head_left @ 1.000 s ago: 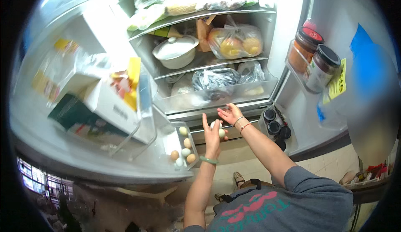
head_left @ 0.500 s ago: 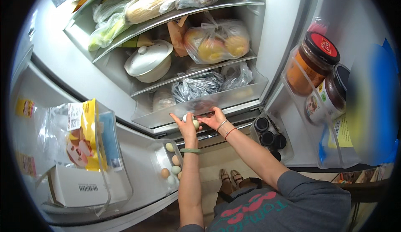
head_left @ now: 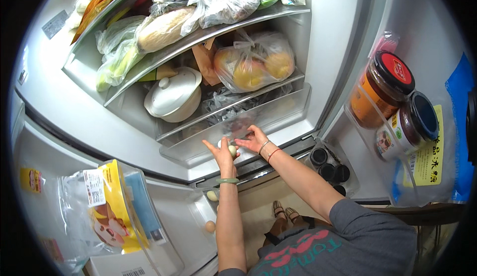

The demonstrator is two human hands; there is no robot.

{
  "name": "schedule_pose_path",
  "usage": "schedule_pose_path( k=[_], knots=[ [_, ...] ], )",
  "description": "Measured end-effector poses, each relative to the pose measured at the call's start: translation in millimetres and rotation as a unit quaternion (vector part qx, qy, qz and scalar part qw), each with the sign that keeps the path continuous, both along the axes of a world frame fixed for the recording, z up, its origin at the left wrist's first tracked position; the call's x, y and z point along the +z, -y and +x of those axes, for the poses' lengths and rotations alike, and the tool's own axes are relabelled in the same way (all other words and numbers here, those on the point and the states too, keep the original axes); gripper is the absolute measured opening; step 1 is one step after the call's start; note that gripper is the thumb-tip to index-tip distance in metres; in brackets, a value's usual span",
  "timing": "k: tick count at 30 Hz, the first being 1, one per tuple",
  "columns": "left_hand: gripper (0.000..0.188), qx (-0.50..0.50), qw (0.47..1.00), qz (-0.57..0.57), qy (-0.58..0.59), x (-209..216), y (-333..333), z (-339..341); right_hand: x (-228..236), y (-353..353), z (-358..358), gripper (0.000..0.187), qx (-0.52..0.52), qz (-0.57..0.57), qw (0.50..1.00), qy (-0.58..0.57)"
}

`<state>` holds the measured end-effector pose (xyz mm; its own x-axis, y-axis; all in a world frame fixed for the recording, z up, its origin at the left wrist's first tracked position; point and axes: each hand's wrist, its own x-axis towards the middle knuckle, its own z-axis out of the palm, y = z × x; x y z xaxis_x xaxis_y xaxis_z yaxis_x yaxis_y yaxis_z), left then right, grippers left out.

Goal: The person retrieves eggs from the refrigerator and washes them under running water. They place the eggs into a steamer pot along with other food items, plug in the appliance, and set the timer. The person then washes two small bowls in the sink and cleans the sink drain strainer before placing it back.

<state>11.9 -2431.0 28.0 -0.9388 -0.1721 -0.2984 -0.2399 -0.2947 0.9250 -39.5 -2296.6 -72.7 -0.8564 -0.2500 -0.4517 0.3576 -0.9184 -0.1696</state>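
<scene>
My left hand (head_left: 223, 157) is curled around a white egg (head_left: 220, 144) and a pale green egg (head_left: 232, 151), with its forefinger sticking out. A green bangle circles that wrist. Just to the right is my right hand (head_left: 254, 139), its fingers apart and no object visible in it; its fingertips come close to the eggs, and whether they touch cannot be made out. Both hands are in front of a clear fridge drawer (head_left: 278, 108), which has bagged items behind its front. By my left forearm, loose eggs (head_left: 210, 226) lie in the door bin, partly hidden by the arm.
Above the drawer stand a lidded white pot (head_left: 172, 97) and a bag of yellow-orange fruit (head_left: 256, 67). Bagged vegetables (head_left: 121, 60) fill the higher shelf. Jars (head_left: 380, 89) and black-capped bottles (head_left: 326, 170) stand in the right door; a yellow package (head_left: 117, 211) occupies the left door.
The clear drawer has slid inward under the shelf, so less of its contents shows. My view has shifted. My left hand keeps the eggs, and my right hand stays beside it.
</scene>
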Motion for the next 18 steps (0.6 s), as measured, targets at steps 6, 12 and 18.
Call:
schedule_pose_path(
  k=[6, 12, 18],
  knots=[
    [0.089, 0.000, 1.000, 0.011, 0.004, -5, -1, -14, -12, -8, -16, 0.039, -0.002, 0.020, 1.000, -0.024],
    [0.087, 0.001, 1.000, 0.027, 0.009, -9, 10, -19, -4, 0, -20, 0.039, -0.008, 0.016, 1.000, 0.000],
    [0.083, 0.002, 1.000, 0.031, 0.003, -4, 15, -24, 2, 3, -28, 0.039, -0.017, -0.004, 1.000, 0.003]
  ],
)
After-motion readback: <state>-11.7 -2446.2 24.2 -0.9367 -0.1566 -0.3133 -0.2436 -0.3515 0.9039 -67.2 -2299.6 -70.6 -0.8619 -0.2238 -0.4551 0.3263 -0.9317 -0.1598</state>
